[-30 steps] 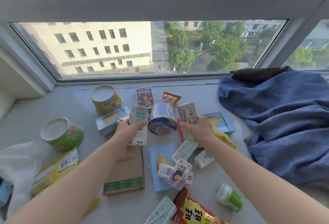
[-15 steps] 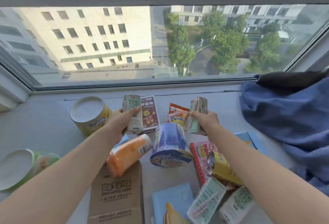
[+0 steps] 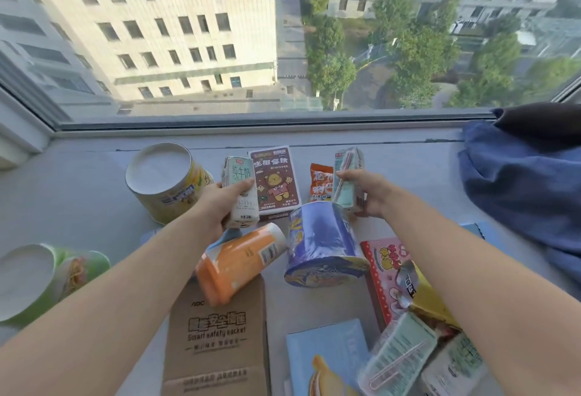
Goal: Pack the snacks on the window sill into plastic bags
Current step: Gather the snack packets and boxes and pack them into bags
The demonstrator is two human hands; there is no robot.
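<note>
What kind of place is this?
Probably an upper-floor room: a wide window sill strewn with snacks, a window looking down on buildings and treetops, blue fabric heaped at the right.

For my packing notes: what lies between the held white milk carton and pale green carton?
Head view: a maroon cardboard biscuit box and a small orange foil snack packet.

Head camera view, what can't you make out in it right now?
Plastic bags: none show in the head view, so where they lie is unknown.
Green cup: cut off by the left edge.
Light blue box: lower part cut off by the bottom edge.
Pink box: largely hidden under the yellow packet and the right forearm.
Mint carton in the right hand: print too blurred to read.
</note>
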